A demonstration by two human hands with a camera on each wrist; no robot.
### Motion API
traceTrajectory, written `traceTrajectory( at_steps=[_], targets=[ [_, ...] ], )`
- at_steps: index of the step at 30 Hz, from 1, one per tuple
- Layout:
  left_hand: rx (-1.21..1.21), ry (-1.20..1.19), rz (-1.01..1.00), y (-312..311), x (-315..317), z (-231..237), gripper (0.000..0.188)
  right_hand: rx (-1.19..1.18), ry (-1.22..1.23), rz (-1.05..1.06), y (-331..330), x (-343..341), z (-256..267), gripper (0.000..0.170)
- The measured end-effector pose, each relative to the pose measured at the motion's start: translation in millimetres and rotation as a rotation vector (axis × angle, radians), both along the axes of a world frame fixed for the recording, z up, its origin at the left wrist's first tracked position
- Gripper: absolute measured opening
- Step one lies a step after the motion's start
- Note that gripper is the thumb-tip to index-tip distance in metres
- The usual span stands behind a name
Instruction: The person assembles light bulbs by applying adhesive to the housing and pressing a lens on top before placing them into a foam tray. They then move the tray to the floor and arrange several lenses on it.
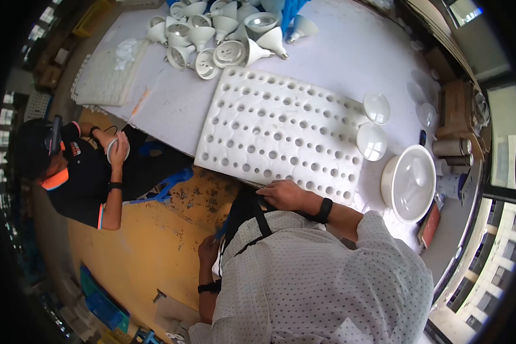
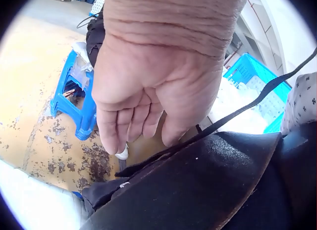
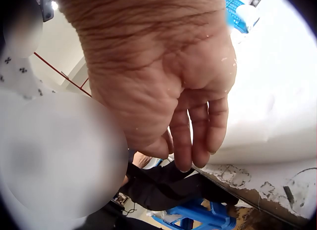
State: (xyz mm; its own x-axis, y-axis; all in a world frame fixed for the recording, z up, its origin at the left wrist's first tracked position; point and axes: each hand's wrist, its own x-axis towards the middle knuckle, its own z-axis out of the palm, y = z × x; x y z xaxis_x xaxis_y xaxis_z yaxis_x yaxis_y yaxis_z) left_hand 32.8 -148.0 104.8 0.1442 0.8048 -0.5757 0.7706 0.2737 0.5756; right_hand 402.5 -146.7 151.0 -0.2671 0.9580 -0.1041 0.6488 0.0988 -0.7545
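My right hand (image 1: 284,195) is at the near edge of a white foam board (image 1: 252,150) with rows of round holes, above my dark apron. In the right wrist view its fingers (image 3: 199,133) hang loosely, with nothing seen in them. Low at my left side is my left hand (image 1: 209,251), partly hidden by my body. The left wrist view shows its fingers (image 2: 138,123) loosely bent over the dark apron (image 2: 198,180), near a thin black strap (image 2: 270,86). A small white tip (image 2: 123,154) shows just beyond the fingertips.
White lamp housings (image 1: 223,26) crowd the table's far side. Two glossy domes (image 1: 371,142) stand by the board's right edge, near a white basin (image 1: 391,183). At left another person (image 1: 86,178) sits holding a round white part. A blue stool (image 2: 74,99) is nearby.
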Motion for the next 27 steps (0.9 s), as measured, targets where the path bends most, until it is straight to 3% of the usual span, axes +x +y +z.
traceTrajectory(
  at_steps=[4, 8, 15, 27],
  targets=[
    [-0.109, 0.064, -0.069, 14.7, 22.3, 25.5, 0.037, 0.014, 0.002, -0.061, -11.7, 5.0, -6.8, 0.029],
    [-0.054, 0.078, -0.130, 14.2, 17.6, 12.2, 0.040, 0.004, -0.041, -0.081, -17.9, 8.0, -2.9, 0.029],
    [-0.078, 0.045, -0.100, 9.8, 18.0, 10.7, 0.041, -0.120, -0.067, -0.055, -20.3, 11.6, 2.7, 0.030],
    [-0.046, 0.133, -0.040, -14.1, 5.1, 8.5, 0.039, -0.018, -0.033, -0.031, -16.1, 3.1, -1.4, 0.029]
  ],
)
